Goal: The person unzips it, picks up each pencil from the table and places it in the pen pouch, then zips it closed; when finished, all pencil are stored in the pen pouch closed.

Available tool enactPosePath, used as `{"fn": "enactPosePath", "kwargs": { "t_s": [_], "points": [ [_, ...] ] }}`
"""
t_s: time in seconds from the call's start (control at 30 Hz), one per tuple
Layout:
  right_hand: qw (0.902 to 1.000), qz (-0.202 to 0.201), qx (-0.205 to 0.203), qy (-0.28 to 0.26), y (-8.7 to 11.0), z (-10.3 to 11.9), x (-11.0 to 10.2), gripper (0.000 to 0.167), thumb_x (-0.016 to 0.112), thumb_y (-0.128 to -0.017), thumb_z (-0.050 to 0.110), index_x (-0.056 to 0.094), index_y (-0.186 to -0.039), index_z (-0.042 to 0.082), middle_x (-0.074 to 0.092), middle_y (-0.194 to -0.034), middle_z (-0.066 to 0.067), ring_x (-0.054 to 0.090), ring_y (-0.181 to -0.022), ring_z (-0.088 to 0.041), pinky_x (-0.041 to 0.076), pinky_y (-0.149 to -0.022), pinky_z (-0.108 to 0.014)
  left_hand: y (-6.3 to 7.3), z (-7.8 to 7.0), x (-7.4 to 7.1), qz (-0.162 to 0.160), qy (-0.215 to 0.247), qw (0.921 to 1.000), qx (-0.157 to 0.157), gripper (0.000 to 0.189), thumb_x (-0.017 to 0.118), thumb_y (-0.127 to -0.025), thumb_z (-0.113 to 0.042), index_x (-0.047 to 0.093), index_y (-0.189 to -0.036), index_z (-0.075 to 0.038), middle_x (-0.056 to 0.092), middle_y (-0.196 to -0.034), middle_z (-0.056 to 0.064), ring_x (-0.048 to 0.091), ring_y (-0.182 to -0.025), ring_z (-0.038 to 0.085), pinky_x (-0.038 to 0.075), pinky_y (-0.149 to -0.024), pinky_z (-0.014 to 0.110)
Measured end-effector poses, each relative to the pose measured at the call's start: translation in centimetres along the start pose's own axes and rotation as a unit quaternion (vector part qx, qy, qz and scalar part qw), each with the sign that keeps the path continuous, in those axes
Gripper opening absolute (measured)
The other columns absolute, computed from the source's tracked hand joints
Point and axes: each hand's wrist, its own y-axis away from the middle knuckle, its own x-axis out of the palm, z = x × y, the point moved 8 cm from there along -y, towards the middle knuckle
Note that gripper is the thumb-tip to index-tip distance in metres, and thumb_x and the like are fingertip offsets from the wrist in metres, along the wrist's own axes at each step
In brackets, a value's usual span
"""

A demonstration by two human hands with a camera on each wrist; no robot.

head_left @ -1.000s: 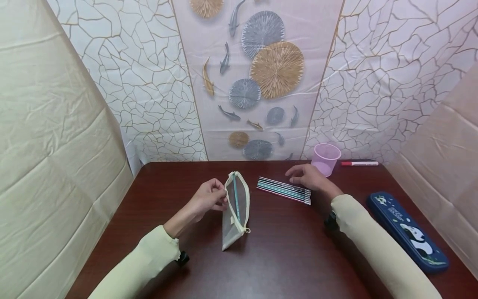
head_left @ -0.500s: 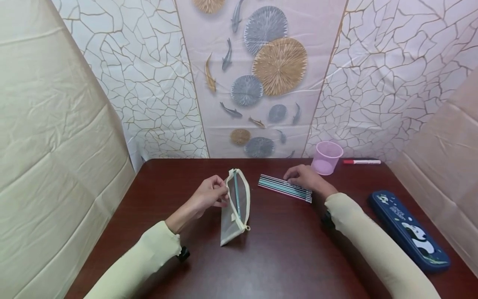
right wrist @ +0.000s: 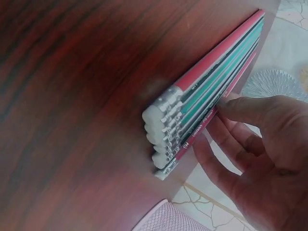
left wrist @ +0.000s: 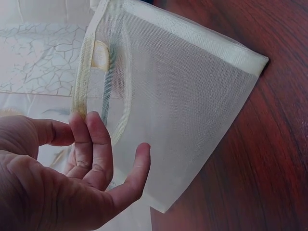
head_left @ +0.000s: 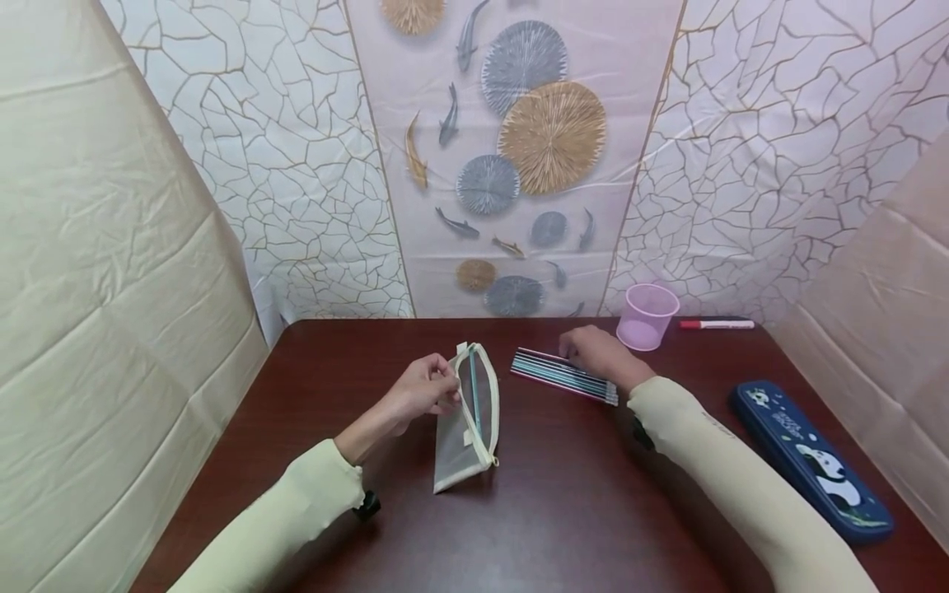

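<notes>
We see the left hand point(head_left: 424, 389) pinching the rim of the mesh pouch point(head_left: 455, 459), which gapes on the table point(head_left: 563, 519) with a teal pencil point(head_left: 475, 387) inside; the right hand point(head_left: 602, 356) pinches a red pencil point(right wrist: 195, 132) at the far edge of the pencil row point(head_left: 556, 373), right of the pouch; behind that hand we see a pink cup point(head_left: 647, 319), near a marker point(head_left: 717, 324); a panda case point(head_left: 811, 461) lies further right.
</notes>
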Motion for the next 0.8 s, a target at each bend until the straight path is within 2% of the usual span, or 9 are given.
{"fn": "enactPosePath", "kwargs": {
  "t_s": [0.27, 0.43, 0.63, 0.7, 0.8],
  "points": [
    [0.9991, 0.003, -0.012, 0.041, -0.4, 0.3, -0.3, 0.011, 0.078, -0.091, 0.004, 0.080, -0.094, 0.015, 0.078, -0.091, -0.004, 0.066, -0.078, -0.019, 0.059, -0.076, -0.041, -0.1, 0.0, 0.2, 0.001, 0.001, 1.0000, -0.002, 0.005, 0.058, -0.099, -0.004, 0.055, -0.103, -0.006, 0.070, -0.077, 0.002, 0.073, -0.075, 0.012, 0.063, -0.091, 0.050],
    [0.9980, 0.012, -0.012, 0.061, -0.9, 0.3, 0.2, 0.010, 0.076, -0.092, 0.007, 0.080, -0.090, 0.016, 0.076, -0.086, -0.001, 0.065, -0.075, -0.019, 0.059, -0.075, -0.040, 0.1, 0.5, 0.2, 0.004, -0.004, 1.0000, -0.006, 0.007, 0.059, -0.098, -0.003, 0.055, -0.099, -0.009, 0.071, -0.076, 0.001, 0.073, -0.074, 0.011, 0.064, -0.084, 0.042],
    [0.9965, 0.018, -0.012, 0.081, -1.4, 0.0, 0.4, 0.010, 0.074, -0.091, 0.007, 0.079, -0.091, 0.015, 0.075, -0.087, -0.003, 0.066, -0.077, -0.021, 0.060, -0.075, -0.042, -0.2, 0.7, 0.3, 0.005, -0.013, 0.9999, -0.005, 0.005, 0.059, -0.098, -0.005, 0.056, -0.099, -0.008, 0.073, -0.077, 0.002, 0.074, -0.075, 0.011, 0.062, -0.076, 0.034],
    [0.9967, 0.009, -0.010, 0.080, -1.4, -0.2, 0.0, 0.008, 0.075, -0.090, 0.007, 0.079, -0.090, 0.015, 0.075, -0.085, -0.002, 0.066, -0.076, -0.020, 0.059, -0.074, -0.041, -0.3, 0.6, 0.4, 0.005, -0.019, 0.9998, -0.002, 0.005, 0.059, -0.097, -0.005, 0.056, -0.100, -0.007, 0.074, -0.078, 0.003, 0.074, -0.074, 0.011, 0.062, -0.075, 0.034],
    [0.9958, -0.033, -0.032, 0.079, -1.3, 0.4, -1.2, 0.007, 0.076, -0.085, 0.006, 0.076, -0.087, 0.013, 0.073, -0.080, -0.001, 0.065, -0.073, -0.020, 0.057, -0.069, -0.040, -0.4, 0.4, 0.4, 0.006, -0.024, 0.9997, 0.000, 0.006, 0.060, -0.097, -0.006, 0.057, -0.102, -0.005, 0.074, -0.078, 0.004, 0.074, -0.074, 0.011, 0.062, -0.075, 0.035]
  ]
}}
